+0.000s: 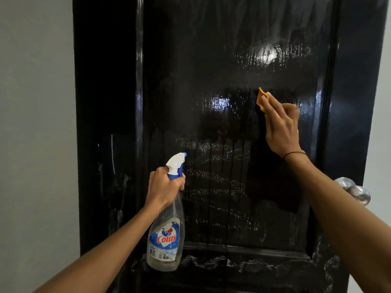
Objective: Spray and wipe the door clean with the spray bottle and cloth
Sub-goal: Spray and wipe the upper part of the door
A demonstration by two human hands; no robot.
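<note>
A: Why's the spray bottle (166, 227) low?
B: Parked, I'd judge. Left hand (165, 188) grips its neck, nozzle toward the wet black door (222, 166). Right hand (281, 125) presses the orange cloth (260, 99) on the upper panel, mid-wipe.
A: Hidden?
B: Most of the cloth, under the fingers. Door's top and bottom cut off; knob (355, 192) partly behind the arm.

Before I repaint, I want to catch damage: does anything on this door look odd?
No damage shows. The black door carries wet streaks and drip runs below the orange cloth, likely spray.
</note>
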